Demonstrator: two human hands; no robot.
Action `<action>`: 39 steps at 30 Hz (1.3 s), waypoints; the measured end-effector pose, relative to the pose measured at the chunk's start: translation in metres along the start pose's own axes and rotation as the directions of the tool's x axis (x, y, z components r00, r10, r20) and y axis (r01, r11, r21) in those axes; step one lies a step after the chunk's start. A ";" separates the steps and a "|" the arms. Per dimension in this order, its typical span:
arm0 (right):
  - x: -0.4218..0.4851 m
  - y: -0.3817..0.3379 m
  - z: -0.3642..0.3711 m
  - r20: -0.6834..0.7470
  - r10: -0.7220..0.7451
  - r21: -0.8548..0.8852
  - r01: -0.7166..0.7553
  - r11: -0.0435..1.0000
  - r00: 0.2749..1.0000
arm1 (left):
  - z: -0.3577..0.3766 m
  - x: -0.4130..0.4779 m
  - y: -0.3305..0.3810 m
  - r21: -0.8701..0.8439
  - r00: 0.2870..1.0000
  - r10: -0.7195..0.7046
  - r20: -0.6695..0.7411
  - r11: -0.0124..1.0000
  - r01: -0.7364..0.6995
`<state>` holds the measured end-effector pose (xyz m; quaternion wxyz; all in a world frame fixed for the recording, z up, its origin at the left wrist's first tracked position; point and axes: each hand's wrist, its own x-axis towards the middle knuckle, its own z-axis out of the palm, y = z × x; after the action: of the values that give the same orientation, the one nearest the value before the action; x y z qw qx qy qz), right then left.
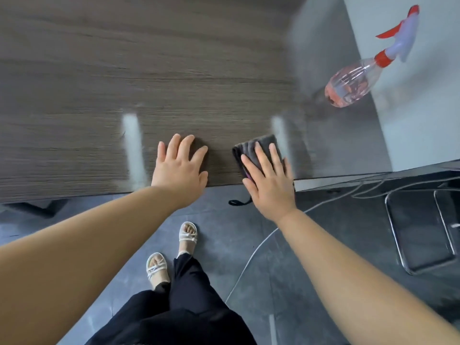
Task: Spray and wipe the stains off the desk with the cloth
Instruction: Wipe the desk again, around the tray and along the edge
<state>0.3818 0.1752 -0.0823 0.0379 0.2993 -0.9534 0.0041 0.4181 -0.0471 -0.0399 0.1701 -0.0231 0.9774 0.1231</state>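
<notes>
Dark grey folded cloth (258, 151) lies at the near edge of the wood-grain bench (149, 70), pinned flat beneath the right hand (270, 181), fingers spread and gripping nothing, apparently to press it for wiping. Its long axis runs near to far. The left hand (180, 168), equally open, rests flat just left, probably bracing, while the clear pink-liquid spray bottle (348, 88) stands far right, nozzle pointing away.
</notes>
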 end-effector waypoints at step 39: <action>0.028 0.031 0.005 -0.100 -0.507 0.012 0.510 0.860 0.856 | -0.034 0.011 0.018 0.221 0.963 -0.168 0.209 0.968 0.121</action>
<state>0.3406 0.1843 -0.0851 0.0762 0.5406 -0.8374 0.0260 0.3952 -0.0377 -0.0082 0.2900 -0.0629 0.9549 0.0101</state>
